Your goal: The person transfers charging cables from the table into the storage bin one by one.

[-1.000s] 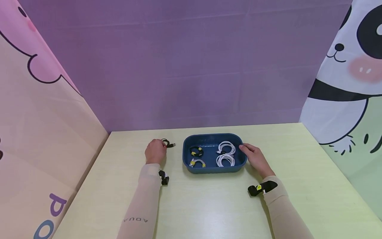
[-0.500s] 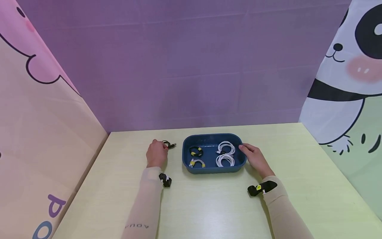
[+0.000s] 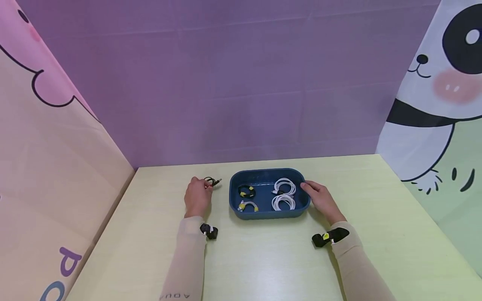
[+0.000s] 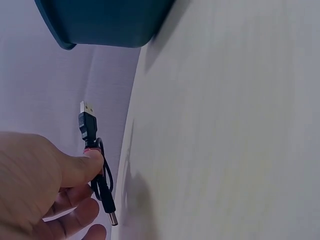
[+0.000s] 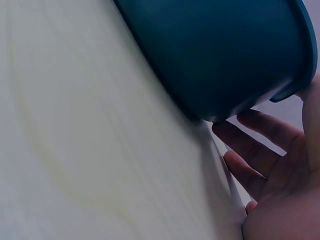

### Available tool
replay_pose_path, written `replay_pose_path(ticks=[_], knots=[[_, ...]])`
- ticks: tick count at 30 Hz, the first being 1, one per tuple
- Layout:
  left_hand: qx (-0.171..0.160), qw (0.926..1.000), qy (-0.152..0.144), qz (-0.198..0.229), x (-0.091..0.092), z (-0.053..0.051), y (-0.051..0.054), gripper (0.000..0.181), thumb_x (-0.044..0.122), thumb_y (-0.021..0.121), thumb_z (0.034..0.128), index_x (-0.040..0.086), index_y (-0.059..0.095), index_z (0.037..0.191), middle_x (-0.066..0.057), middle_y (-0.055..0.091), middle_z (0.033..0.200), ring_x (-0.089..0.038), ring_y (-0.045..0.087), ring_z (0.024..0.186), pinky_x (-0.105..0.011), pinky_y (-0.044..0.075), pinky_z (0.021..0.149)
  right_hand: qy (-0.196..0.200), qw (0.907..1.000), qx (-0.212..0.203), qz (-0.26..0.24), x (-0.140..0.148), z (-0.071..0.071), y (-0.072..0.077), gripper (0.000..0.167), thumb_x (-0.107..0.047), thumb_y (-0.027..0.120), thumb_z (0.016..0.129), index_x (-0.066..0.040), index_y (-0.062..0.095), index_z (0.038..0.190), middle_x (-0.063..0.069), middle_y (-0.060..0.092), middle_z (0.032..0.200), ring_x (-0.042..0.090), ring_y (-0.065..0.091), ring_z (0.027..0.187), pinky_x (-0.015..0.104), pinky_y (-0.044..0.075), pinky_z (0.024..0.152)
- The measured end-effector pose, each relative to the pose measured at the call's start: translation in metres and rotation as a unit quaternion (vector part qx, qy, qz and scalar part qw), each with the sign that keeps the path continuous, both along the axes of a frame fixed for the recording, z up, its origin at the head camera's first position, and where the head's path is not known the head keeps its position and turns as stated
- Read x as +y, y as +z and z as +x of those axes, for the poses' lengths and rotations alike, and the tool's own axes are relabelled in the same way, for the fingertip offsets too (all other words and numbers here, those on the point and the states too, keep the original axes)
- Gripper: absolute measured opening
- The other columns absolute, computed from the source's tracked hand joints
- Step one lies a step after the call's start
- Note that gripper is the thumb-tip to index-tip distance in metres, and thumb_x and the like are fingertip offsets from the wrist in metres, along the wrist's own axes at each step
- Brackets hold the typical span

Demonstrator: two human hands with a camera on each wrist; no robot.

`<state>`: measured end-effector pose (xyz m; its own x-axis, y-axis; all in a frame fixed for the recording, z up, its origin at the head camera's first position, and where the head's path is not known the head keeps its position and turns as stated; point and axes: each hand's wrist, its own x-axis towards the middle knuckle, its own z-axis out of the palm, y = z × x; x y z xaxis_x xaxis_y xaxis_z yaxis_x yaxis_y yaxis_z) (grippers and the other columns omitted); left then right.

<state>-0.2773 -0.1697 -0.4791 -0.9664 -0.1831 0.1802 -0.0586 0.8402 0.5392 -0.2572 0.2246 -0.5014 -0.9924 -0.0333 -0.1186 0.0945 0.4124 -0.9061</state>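
My left hand point(image 3: 198, 196) pinches a short black USB cable point(image 4: 89, 127) between thumb and fingers, left of the bin. In the left wrist view its USB plug points up, a round barrel plug points down, and a red tie wraps the bundle under my thumb. A dark blue plastic bin point(image 3: 268, 215) stands on the table. Gripping its right end is my right hand point(image 3: 324, 201), thumb at the rim, fingertips against the outer wall. Inside the bin lie two coiled white cables point(image 3: 284, 185), a coiled black cable with yellow ends point(image 3: 246, 191) and a short white cable with yellow ends point(image 3: 247, 206).
The pale wooden table point(image 3: 260, 259) ends at a purple cloth backdrop point(image 3: 241, 83). Printed panels rise at the left and right, the right one showing a panda point(image 3: 444, 83). Small cameras are strapped to both wrists.
My left hand has shifted slightly and turned the black cable a little, its plug now angled more upward. My right hand stays on the bin. The head view has drifted slightly.
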Motion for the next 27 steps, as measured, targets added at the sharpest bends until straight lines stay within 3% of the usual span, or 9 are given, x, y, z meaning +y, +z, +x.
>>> replay_pose_path(ticks=[12,27], knots=[[0.039,0.9992,-0.005,0.007,0.002,0.005,0.005,0.015,0.017,0.069,0.0985,0.004,0.075,0.102,-0.015,0.060,0.112,-0.036,0.064,0.102,-0.050,0.055,0.080,-0.002,0.9999,0.006,0.011,-0.001,0.001,0.002,0.070,-0.055,0.047,0.105,-0.004,0.045,0.153,0.020,0.041,0.161,0.040,0.031,0.153,0.057,0.024,0.124],[0.046,0.9988,-0.011,0.011,0.011,0.004,0.019,0.015,0.017,0.065,0.1005,0.005,0.074,0.105,-0.013,0.058,0.113,-0.034,0.063,0.102,-0.049,0.054,0.081,-0.005,0.9999,0.005,0.011,-0.001,0.000,-0.001,0.071,-0.055,0.048,0.105,-0.004,0.044,0.153,0.021,0.041,0.160,0.040,0.032,0.153,0.057,0.025,0.124]])
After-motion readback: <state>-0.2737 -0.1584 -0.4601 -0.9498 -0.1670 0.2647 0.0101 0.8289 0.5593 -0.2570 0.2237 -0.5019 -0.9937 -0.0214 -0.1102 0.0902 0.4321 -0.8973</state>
